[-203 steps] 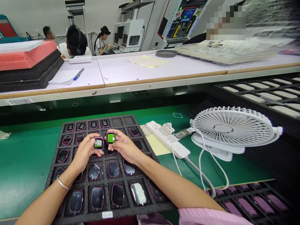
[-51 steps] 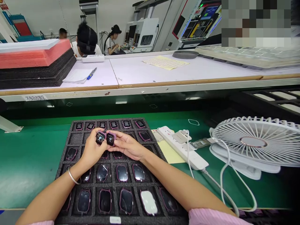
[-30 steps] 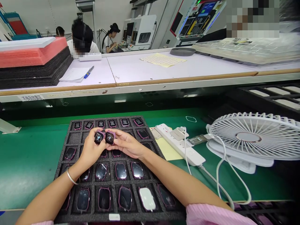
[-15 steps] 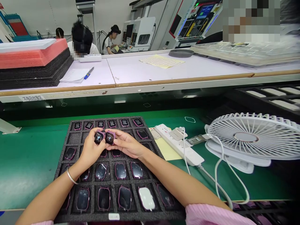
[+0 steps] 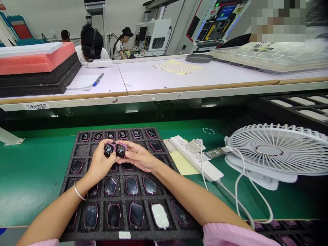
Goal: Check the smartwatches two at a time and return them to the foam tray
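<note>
Green screens gone since earlier, dark watch faces now: two light, rigid, slick-glassed pink-cased smartwatches point(image 5: 120, 150), best held by the case edges, each clasped firmly in left hand point(image 5: 99, 162) and right hand point(image 5: 139, 158) just above the black foam tray point(image 5: 118, 130).

Smartwatches point(image 5: 132, 186) in a foam tray point(image 5: 77, 235)

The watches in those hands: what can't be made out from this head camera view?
All in the head view:
Watch held by the left hand and watch held by the right hand: screens too small to read.
Foam tray: pockets under both hands are hidden by them.
Desk fan: cut off by the right edge.
Top right: a pixelated patch hides what lies there.
</note>
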`<state>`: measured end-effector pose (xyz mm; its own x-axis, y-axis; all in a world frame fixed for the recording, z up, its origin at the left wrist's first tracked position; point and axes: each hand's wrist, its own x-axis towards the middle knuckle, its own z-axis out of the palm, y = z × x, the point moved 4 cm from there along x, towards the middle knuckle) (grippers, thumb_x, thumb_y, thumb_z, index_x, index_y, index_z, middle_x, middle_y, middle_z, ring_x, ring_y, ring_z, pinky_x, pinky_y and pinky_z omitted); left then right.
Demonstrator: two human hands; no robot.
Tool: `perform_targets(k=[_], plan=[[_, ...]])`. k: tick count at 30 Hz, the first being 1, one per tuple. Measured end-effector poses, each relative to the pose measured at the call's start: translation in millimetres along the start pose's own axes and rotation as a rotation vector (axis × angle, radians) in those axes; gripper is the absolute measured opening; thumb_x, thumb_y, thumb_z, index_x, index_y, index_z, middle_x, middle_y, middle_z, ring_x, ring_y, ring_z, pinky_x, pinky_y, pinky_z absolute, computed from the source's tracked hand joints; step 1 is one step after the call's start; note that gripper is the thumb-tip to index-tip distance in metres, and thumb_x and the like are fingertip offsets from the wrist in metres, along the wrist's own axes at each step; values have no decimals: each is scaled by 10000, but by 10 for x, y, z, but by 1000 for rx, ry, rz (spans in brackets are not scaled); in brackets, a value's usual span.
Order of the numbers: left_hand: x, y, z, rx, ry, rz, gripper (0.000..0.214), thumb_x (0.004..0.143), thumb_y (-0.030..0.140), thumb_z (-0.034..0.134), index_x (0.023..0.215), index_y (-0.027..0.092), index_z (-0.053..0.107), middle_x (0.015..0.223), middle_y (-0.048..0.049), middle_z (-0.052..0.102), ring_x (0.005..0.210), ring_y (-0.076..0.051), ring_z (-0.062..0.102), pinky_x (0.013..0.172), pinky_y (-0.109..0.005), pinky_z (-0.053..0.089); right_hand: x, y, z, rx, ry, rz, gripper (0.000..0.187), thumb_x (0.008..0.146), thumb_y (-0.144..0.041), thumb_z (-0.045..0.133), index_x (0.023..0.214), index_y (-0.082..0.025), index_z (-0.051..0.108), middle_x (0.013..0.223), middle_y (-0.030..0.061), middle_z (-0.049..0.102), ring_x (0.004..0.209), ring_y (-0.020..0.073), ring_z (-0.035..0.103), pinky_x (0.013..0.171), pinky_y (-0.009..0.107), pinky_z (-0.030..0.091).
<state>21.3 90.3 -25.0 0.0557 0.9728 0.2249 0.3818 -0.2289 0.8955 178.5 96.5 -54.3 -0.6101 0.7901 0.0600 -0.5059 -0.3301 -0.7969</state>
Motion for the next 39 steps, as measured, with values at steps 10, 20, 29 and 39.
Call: perform_targets(k=[10,20,29,39], plan=[[-3,5,3,-11,-15,-9,354,759,259,580,1107,191,562,1032,-64,658,930,-216,627,842,-351,480,0,0,2,-1,-5,-5,495,818,-304,813,1276,-237,636,1158,54,698,938,173,743,922,365,591],[1,-45,12,-36,-25,-17,379,760,260,577,1131,186,554,1069,-74,658,968,-222,629,866,-364,480,-5,2,-6,-3,3,-6,490,820,-299,810,1275,-249,633,1195,54,678,946,172,738,935,382,585],[-7,-39,14,-34,-26,-20,372,765,264,577,1128,185,556,1036,-58,657,912,-197,630,841,-343,486,-6,-6,8,-8,1,-10,487,820,-303,809,1270,-249,631,1210,52,673,946,169,738,931,372,585],[23,-81,8,-154,12,-88,359,742,281,665,1082,188,593,1025,-51,663,942,-192,614,860,-333,470,4,-10,9,-3,32,11,564,796,-321,828,1296,-199,598,1030,53,743,912,186,745,871,342,575]])
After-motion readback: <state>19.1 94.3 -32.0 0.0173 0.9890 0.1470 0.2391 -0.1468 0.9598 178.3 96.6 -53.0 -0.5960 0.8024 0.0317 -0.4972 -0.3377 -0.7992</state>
